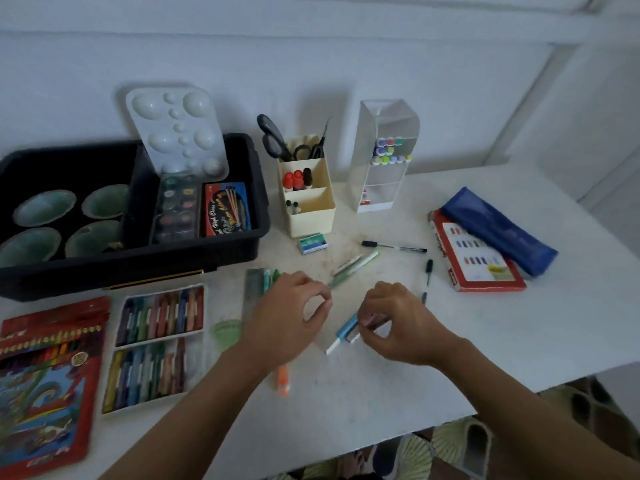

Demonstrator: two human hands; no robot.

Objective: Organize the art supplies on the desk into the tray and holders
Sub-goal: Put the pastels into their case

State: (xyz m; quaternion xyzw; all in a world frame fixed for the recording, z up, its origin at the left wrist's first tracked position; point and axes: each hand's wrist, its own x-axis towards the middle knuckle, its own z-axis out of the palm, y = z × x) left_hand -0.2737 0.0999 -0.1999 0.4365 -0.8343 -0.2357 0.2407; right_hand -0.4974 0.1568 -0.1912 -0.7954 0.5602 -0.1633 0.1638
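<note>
My left hand hovers over the desk middle, thumb and forefinger curled together at the tip of a green marker; whether it holds the marker is unclear. My right hand pinches a pink marker lying beside a blue marker. Two more green markers lie just beyond. A black tray holds a white palette, paint sets and bowls. A cream holder carries scissors and glue; a clear holder has markers.
Two black pens lie right of the markers. A red box and blue pouch sit at the right. Oil pastels, a colour pencil pack, an orange highlighter and green markers lie at the left front.
</note>
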